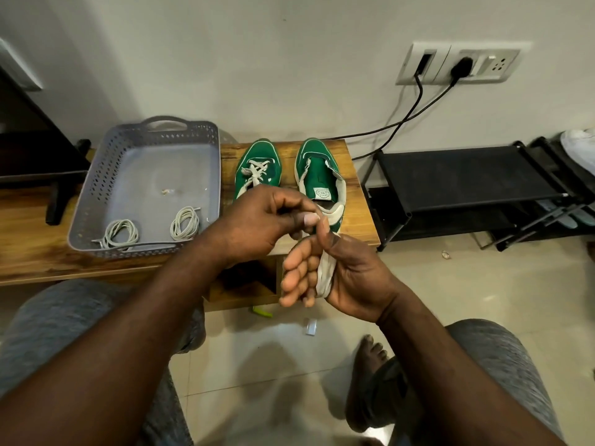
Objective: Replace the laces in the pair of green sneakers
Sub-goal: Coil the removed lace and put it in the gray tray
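Against a white wall stands a low wooden table (32, 246), with pale floor tiles in front of it. On its left part sits a grey perforated tray (93, 178) holding two coiled laces, one near the front left corner (119, 234) and one to its right (185, 223), apart from each other. To the right of the tray, the pair of green sneakers stands side by side, toes toward the wall. The left sneaker (257, 169) is laced in white. The right sneaker (318, 169) has bare eyelets and its tongue lies open.

Nearer than the shoes, above the table's front edge, the person works a white lace (323, 272). The right hand (341, 272) is turned palm up, its four fingers pressed together and almost straight, and the lace is wound in several turns round them. The thumb stands upright beside the strand that runs up from the coil. The left hand (267, 217) hovers just above, with fingers curled and thumb and forefinger pinching that strand.

Farther right on the wall, a socket panel (457, 64) has two black cables plugged in. A black shoe rack (467, 175) stands below it, beside the table. A bare foot (370, 355) rests on the tiles.
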`<state>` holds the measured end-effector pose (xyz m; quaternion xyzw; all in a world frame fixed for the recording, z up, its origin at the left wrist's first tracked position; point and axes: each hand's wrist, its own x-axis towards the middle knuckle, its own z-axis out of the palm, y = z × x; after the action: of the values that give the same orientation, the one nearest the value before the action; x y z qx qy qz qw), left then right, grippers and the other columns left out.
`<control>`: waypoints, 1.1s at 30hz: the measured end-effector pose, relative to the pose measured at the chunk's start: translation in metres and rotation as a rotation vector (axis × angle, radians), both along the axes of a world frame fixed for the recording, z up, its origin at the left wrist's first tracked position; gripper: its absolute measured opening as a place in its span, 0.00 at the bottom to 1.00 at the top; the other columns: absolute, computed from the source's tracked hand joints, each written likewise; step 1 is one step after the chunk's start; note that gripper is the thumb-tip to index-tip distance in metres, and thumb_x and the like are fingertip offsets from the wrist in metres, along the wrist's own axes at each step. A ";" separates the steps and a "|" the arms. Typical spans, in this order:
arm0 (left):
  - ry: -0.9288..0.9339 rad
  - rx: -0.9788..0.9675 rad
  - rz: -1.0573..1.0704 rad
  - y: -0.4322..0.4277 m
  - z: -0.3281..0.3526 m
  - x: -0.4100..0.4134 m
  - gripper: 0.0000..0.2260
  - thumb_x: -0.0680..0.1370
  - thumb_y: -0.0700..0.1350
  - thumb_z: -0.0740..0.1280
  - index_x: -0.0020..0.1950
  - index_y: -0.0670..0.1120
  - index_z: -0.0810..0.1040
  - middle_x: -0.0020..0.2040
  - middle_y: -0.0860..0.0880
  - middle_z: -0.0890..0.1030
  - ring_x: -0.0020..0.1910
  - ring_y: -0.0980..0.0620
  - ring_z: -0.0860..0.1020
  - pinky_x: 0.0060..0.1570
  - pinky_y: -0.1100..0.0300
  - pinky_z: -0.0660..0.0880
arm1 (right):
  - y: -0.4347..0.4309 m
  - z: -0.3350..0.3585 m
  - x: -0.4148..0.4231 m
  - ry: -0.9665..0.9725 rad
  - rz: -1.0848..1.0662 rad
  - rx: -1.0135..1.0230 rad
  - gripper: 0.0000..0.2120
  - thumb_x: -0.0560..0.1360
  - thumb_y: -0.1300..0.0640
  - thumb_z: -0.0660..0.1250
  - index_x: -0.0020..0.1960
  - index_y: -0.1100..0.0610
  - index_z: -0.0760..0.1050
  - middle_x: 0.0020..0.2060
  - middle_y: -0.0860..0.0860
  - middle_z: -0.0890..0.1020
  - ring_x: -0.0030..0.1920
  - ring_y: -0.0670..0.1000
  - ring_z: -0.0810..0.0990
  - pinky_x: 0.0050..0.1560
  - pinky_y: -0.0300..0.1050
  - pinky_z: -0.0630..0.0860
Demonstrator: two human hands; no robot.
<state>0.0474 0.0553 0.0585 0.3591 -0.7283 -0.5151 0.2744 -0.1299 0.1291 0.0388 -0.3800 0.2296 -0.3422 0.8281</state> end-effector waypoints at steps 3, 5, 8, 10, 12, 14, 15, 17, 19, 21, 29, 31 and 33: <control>0.027 -0.201 -0.008 0.001 0.000 -0.004 0.06 0.81 0.43 0.70 0.54 0.45 0.86 0.48 0.51 0.84 0.52 0.52 0.83 0.54 0.60 0.78 | 0.003 0.000 0.006 0.031 0.014 0.015 0.28 0.83 0.39 0.56 0.51 0.62 0.84 0.42 0.58 0.87 0.42 0.56 0.89 0.34 0.39 0.77; 0.022 -0.271 -0.021 0.000 0.000 -0.004 0.06 0.80 0.43 0.70 0.53 0.47 0.86 0.49 0.51 0.83 0.53 0.50 0.83 0.55 0.59 0.78 | 0.004 -0.002 0.008 0.042 0.039 0.048 0.29 0.83 0.38 0.57 0.51 0.64 0.82 0.41 0.59 0.87 0.42 0.56 0.89 0.33 0.38 0.76; 0.009 -0.273 -0.024 -0.002 0.000 -0.002 0.07 0.80 0.44 0.70 0.54 0.46 0.87 0.49 0.52 0.84 0.53 0.49 0.83 0.55 0.58 0.79 | 0.004 -0.002 0.008 0.092 0.071 0.068 0.31 0.83 0.37 0.57 0.54 0.64 0.82 0.44 0.61 0.86 0.43 0.57 0.89 0.31 0.36 0.76; -0.031 -0.258 -0.013 -0.002 0.000 0.000 0.07 0.81 0.44 0.71 0.54 0.45 0.87 0.49 0.52 0.84 0.53 0.51 0.83 0.54 0.58 0.79 | 0.005 0.000 0.006 0.113 0.085 0.063 0.32 0.83 0.36 0.56 0.54 0.64 0.82 0.45 0.61 0.86 0.43 0.57 0.89 0.30 0.36 0.76; -0.081 -0.209 0.011 -0.004 -0.001 0.002 0.05 0.81 0.42 0.71 0.54 0.45 0.87 0.47 0.54 0.84 0.48 0.58 0.83 0.47 0.64 0.77 | 0.004 0.001 0.002 0.098 0.089 0.058 0.33 0.82 0.34 0.55 0.54 0.63 0.82 0.46 0.61 0.86 0.44 0.57 0.89 0.31 0.36 0.76; -0.120 -0.153 0.028 -0.004 -0.001 0.002 0.05 0.81 0.40 0.71 0.53 0.46 0.87 0.44 0.57 0.84 0.42 0.65 0.81 0.42 0.72 0.73 | 0.001 0.003 -0.002 0.043 0.099 0.062 0.35 0.81 0.33 0.54 0.56 0.63 0.82 0.48 0.61 0.87 0.47 0.58 0.88 0.34 0.37 0.79; -0.145 -0.132 0.023 -0.004 -0.001 0.002 0.05 0.81 0.41 0.71 0.53 0.48 0.87 0.43 0.58 0.84 0.42 0.65 0.81 0.43 0.71 0.73 | 0.000 0.003 -0.004 0.014 0.106 0.065 0.35 0.81 0.34 0.53 0.57 0.63 0.82 0.49 0.61 0.86 0.48 0.58 0.88 0.36 0.38 0.80; -0.194 -0.108 -0.011 -0.004 -0.002 0.002 0.06 0.82 0.42 0.70 0.53 0.49 0.87 0.46 0.57 0.86 0.46 0.60 0.83 0.49 0.62 0.78 | -0.001 0.003 -0.005 -0.014 0.114 0.056 0.34 0.82 0.35 0.53 0.59 0.63 0.81 0.52 0.62 0.86 0.51 0.59 0.88 0.39 0.40 0.82; -0.250 -0.081 -0.060 -0.003 -0.002 0.002 0.08 0.83 0.42 0.69 0.51 0.53 0.86 0.46 0.55 0.87 0.48 0.56 0.84 0.53 0.55 0.80 | 0.000 0.003 -0.004 -0.019 0.116 0.038 0.34 0.83 0.36 0.52 0.62 0.63 0.81 0.55 0.62 0.86 0.53 0.59 0.87 0.43 0.41 0.83; -0.289 -0.067 -0.095 0.000 0.000 0.001 0.11 0.83 0.42 0.68 0.48 0.56 0.84 0.44 0.57 0.86 0.46 0.58 0.84 0.52 0.55 0.78 | 0.000 0.001 -0.003 -0.042 0.106 0.028 0.33 0.84 0.39 0.50 0.66 0.65 0.78 0.58 0.63 0.85 0.55 0.60 0.87 0.46 0.43 0.83; -0.219 0.014 0.034 0.002 0.000 0.000 0.10 0.80 0.45 0.65 0.60 0.51 0.80 0.54 0.53 0.84 0.54 0.52 0.82 0.58 0.48 0.80 | -0.007 0.001 -0.007 -0.172 -0.126 0.012 0.28 0.87 0.46 0.50 0.72 0.65 0.74 0.64 0.63 0.82 0.62 0.62 0.84 0.54 0.47 0.84; -0.120 0.032 0.336 0.002 0.000 -0.004 0.11 0.79 0.38 0.66 0.56 0.52 0.79 0.51 0.52 0.82 0.50 0.50 0.81 0.53 0.45 0.81 | -0.011 -0.001 -0.011 -0.147 -0.273 0.030 0.28 0.88 0.46 0.49 0.73 0.64 0.74 0.65 0.63 0.82 0.65 0.62 0.83 0.58 0.48 0.83; -0.039 -0.123 0.536 0.005 0.001 -0.009 0.09 0.78 0.37 0.67 0.53 0.50 0.77 0.48 0.51 0.80 0.46 0.51 0.80 0.47 0.47 0.81 | -0.016 -0.004 -0.014 -0.122 -0.413 0.051 0.27 0.88 0.46 0.48 0.73 0.64 0.72 0.68 0.63 0.80 0.68 0.62 0.80 0.63 0.50 0.81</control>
<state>0.0389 0.0605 0.0598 0.5315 -0.6423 -0.3718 0.4084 -0.1442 0.1131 0.0347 -0.2826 0.2604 -0.5211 0.7621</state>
